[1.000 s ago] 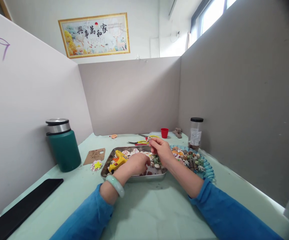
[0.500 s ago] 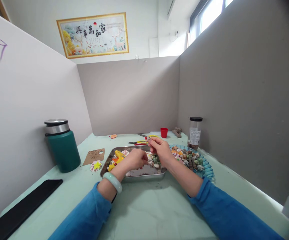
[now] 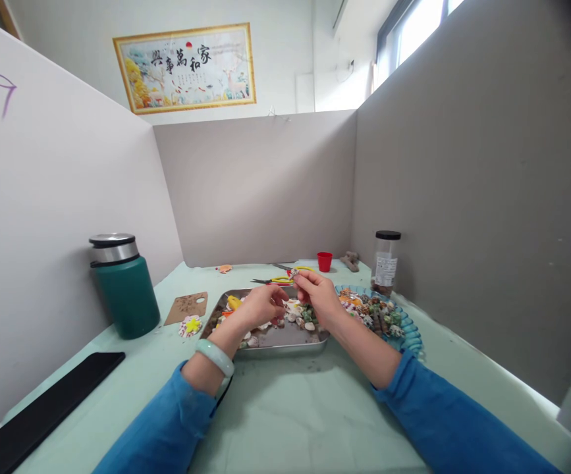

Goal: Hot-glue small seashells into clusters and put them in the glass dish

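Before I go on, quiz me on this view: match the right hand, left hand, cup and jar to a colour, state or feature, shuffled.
Things:
1. Right hand
2. Left hand
3. Cup
4. Jar

Descriptions:
A. Red all over
B. Has a bangle at its wrist
C. Topped by a black lid
D. Pinches a small speckled piece in its fingertips

Right pairs: 1-D, 2-B, 3-A, 4-C
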Action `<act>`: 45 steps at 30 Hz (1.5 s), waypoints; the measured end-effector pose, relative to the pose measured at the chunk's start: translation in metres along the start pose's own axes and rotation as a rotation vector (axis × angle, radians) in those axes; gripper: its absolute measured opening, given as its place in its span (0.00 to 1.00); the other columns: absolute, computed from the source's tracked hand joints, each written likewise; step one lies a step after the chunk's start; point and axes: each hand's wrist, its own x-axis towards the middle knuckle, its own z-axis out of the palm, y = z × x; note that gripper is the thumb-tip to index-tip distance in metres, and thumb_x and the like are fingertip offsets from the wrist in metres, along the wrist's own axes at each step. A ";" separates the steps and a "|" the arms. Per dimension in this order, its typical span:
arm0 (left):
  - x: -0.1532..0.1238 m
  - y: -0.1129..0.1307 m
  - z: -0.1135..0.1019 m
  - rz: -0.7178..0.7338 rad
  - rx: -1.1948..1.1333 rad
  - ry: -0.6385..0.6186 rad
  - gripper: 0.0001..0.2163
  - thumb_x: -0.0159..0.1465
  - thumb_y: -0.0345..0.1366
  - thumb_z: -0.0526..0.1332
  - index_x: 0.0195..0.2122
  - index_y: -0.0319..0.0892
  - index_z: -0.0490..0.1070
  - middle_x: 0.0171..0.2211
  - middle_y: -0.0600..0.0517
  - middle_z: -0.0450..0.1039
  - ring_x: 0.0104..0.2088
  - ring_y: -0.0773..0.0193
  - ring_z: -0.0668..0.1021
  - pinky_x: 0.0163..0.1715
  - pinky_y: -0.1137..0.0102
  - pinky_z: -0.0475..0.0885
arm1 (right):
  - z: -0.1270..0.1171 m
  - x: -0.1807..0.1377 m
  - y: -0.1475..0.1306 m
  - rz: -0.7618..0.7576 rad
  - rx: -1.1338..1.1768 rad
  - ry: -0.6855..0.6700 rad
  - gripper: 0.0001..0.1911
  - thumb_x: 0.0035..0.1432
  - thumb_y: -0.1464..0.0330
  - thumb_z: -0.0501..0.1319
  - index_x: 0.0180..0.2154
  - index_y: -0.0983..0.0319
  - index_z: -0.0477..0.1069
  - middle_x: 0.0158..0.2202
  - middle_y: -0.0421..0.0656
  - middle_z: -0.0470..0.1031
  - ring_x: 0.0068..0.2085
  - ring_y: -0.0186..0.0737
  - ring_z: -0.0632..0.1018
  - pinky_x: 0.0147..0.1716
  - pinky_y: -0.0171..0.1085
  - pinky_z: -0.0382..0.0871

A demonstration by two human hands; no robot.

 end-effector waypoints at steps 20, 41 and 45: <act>-0.012 0.030 -0.004 0.041 -0.698 0.381 0.09 0.51 0.27 0.64 0.34 0.35 0.72 0.32 0.46 0.77 0.34 0.61 0.80 0.34 0.69 0.75 | 0.004 -0.005 0.000 -0.102 -0.098 -0.032 0.11 0.45 0.61 0.64 0.25 0.62 0.69 0.20 0.35 0.67 0.17 0.27 0.65 0.17 0.30 0.56; -0.011 0.020 0.000 0.293 -0.201 0.451 0.10 0.56 0.33 0.59 0.37 0.41 0.76 0.33 0.50 0.78 0.31 0.64 0.79 0.33 0.71 0.74 | 0.006 -0.005 -0.002 -0.131 -0.111 -0.049 0.11 0.46 0.60 0.63 0.27 0.62 0.70 0.19 0.34 0.66 0.18 0.28 0.65 0.17 0.31 0.57; -0.012 0.019 0.000 0.271 -0.197 0.476 0.09 0.54 0.34 0.61 0.36 0.41 0.75 0.31 0.50 0.78 0.30 0.63 0.79 0.33 0.71 0.74 | 0.005 -0.005 0.000 -0.131 -0.109 -0.062 0.12 0.46 0.60 0.63 0.27 0.62 0.69 0.20 0.35 0.67 0.18 0.28 0.66 0.17 0.30 0.57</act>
